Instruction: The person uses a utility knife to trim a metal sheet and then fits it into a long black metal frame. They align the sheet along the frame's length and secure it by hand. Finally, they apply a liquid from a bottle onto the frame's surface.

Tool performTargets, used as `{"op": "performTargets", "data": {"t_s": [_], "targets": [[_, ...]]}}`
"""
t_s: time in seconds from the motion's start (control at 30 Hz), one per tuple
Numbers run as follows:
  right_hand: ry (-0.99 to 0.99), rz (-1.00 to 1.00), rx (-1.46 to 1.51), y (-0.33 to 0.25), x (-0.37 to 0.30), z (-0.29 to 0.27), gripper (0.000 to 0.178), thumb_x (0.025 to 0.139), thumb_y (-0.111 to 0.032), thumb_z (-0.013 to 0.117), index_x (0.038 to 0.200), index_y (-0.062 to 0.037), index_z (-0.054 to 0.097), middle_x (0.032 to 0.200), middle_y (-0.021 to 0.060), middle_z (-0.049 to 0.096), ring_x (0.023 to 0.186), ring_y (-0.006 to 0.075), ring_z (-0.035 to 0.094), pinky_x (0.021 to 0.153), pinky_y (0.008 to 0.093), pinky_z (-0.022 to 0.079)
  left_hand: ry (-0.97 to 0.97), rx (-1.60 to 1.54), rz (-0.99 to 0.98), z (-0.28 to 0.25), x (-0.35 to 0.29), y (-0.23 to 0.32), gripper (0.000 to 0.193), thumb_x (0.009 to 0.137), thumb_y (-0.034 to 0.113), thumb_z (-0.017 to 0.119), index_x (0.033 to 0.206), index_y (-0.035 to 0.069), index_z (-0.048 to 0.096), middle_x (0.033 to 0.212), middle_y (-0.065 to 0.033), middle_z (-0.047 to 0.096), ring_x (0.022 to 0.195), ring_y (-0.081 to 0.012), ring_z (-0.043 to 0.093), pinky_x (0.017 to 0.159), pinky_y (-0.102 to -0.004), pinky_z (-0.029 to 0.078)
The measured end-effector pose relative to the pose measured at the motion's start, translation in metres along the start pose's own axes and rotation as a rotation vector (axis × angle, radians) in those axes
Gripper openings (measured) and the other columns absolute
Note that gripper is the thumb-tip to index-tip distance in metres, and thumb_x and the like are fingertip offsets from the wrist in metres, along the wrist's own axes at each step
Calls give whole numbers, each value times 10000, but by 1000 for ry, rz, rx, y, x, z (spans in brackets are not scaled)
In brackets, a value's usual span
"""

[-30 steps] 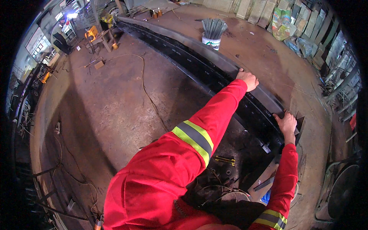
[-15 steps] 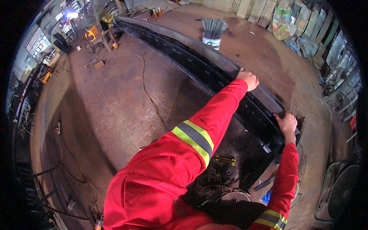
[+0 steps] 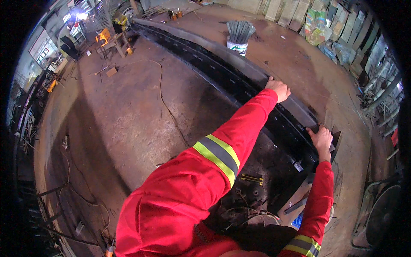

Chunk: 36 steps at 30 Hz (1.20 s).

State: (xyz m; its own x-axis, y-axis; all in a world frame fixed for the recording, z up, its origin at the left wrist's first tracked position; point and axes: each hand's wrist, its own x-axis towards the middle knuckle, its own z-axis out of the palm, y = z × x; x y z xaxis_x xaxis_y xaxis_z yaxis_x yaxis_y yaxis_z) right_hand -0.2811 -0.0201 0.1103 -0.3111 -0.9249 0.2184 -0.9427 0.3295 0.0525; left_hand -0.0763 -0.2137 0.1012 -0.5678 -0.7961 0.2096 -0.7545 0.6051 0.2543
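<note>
A long black metal beam [image 3: 209, 79] runs from the far left toward my right side. Along its far edge stands a long grey metal strip [image 3: 296, 107]. My left hand [image 3: 279, 90] is closed over the strip's top edge, the arm stretched out in a red sleeve with reflective bands. Nearer to me, at the strip's near end, my right hand [image 3: 321, 138] grips the same edge, its thumb on the side facing the beam. The fingertips of both hands are hidden behind the strip.
Beyond the beam stands a white bucket [image 3: 236, 48] full of dark rods [image 3: 239, 31]. A cable [image 3: 161, 85] winds over the floor. Yellow tool [image 3: 251, 179] lies below my left arm. Planks [image 3: 291, 17] line the far wall; a round fan-like frame [image 3: 381, 216] is at right.
Almost nothing differs. Both hands keep the same hold on the strip, and the whole view has shifted very slightly.
</note>
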Motion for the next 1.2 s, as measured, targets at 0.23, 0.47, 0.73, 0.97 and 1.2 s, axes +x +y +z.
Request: {"op": "performTargets", "data": {"t_s": [0.23, 0.47, 0.73, 0.97, 1.2], "targets": [[-12, 2, -5, -4, -2, 1, 672, 752, -576, 686, 1162, -45, 630, 934, 216, 685, 916, 378, 657, 818, 467, 511, -12, 14, -7, -2, -5, -3, 482, 937, 374, 368, 908, 61, 734, 1001, -180, 696, 1006, -334, 639, 995, -513, 353], [-47, 16, -1, -7, -3, -7, 660, 759, -546, 689, 1201, -62, 612, 953, 225, 682, 931, 383, 653, 826, 472, 512, -73, 13, 11, -8, -4, -1, 506, 949, 389, 334, 990, 62, 717, 1093, -184, 671, 1089, -340, 606, 1037, -542, 324], [-159, 3, 135, 13, 12, -13, 619, 706, -496, 759, 1140, -67, 657, 1104, 187, 651, 1083, 337, 595, 924, 430, 478, -354, -297, 138, -25, 21, -46, 577, 794, 557, 675, 1087, 61, 684, 1154, -189, 647, 1088, -336, 609, 943, -412, 470], [-205, 48, 171, 79, -12, -10, 697, 654, -432, 814, 1198, -37, 629, 1152, 209, 631, 1107, 346, 587, 948, 422, 471, -151, -3, 198, -27, 13, -57, 517, 686, 356, 801, 1115, 99, 669, 1144, -152, 656, 1106, -334, 595, 949, -431, 462], [-243, 139, 267, 91, -21, -16, 707, 645, -356, 837, 1207, 6, 607, 1140, 222, 631, 1124, 358, 576, 964, 420, 461, -23, 178, 160, -35, 15, -86, 638, 567, 359, 879, 1102, 83, 670, 1072, -165, 676, 1015, -333, 638, 889, -426, 491]]}}
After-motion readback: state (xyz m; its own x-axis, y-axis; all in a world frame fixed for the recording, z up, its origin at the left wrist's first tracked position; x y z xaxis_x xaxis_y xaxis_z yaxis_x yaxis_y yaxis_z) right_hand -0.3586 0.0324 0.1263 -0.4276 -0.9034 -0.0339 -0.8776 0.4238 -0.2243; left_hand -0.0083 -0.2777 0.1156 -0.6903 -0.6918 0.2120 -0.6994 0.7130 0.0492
